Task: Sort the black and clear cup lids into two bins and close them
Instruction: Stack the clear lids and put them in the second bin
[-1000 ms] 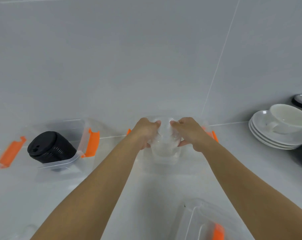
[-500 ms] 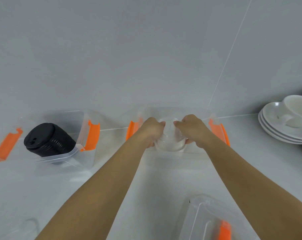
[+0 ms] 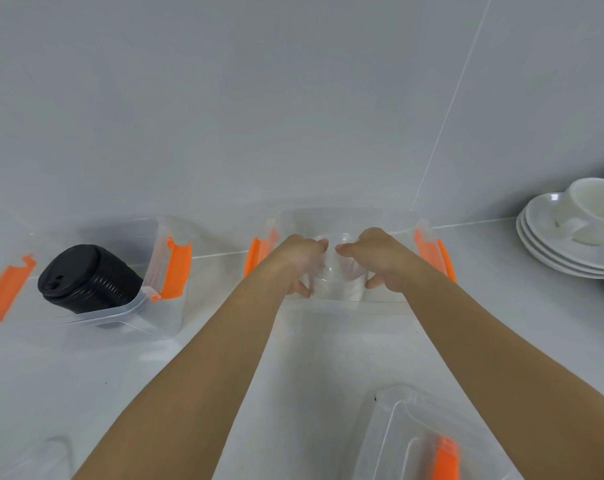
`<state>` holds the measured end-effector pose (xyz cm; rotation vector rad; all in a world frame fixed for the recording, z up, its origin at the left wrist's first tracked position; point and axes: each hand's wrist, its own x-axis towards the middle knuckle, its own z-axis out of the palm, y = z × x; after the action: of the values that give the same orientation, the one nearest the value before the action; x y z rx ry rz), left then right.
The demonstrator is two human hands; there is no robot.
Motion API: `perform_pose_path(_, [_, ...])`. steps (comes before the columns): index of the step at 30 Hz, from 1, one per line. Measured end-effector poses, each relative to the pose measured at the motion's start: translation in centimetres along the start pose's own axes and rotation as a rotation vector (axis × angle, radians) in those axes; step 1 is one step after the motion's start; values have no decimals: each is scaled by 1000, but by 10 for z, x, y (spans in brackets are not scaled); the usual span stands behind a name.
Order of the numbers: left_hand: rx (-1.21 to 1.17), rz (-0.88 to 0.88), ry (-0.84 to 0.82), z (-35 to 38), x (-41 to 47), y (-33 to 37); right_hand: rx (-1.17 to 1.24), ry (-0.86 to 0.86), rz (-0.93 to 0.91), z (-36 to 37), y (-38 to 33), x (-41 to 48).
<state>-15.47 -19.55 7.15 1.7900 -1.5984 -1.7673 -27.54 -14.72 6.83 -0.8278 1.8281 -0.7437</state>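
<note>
A stack of clear cup lids point(image 3: 338, 271) sits low inside the middle clear bin point(image 3: 349, 216), which has orange latches on both sides. My left hand point(image 3: 299, 259) grips the stack from the left and my right hand point(image 3: 380, 258) grips it from the right. A stack of black cup lids point(image 3: 86, 278) lies tilted on its side in the left clear bin point(image 3: 148, 306), also with orange latches.
A clear bin cover with an orange latch point(image 3: 432, 441) lies at the near right. Another clear piece point(image 3: 34, 459) shows at the near left edge. Stacked white saucers with a cup point(image 3: 570, 233) stand at the right against the wall.
Both hands have lowered the clear lid stack further down into the middle bin. The view has shifted so the bin and saucers sit more to the right.
</note>
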Motion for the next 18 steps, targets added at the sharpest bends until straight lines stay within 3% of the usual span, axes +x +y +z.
perform_pose_path(5, [18,6,-11,1,0,0,-2,7,-29,0,3,-1])
perform_pose_path(13, [173,-11,-7,3,4,-1,-217,-15,-61,2,-1,-4])
perform_pose_path(18, [193,-4,-22,1,1,0,-195,-7,-61,1,0,-2])
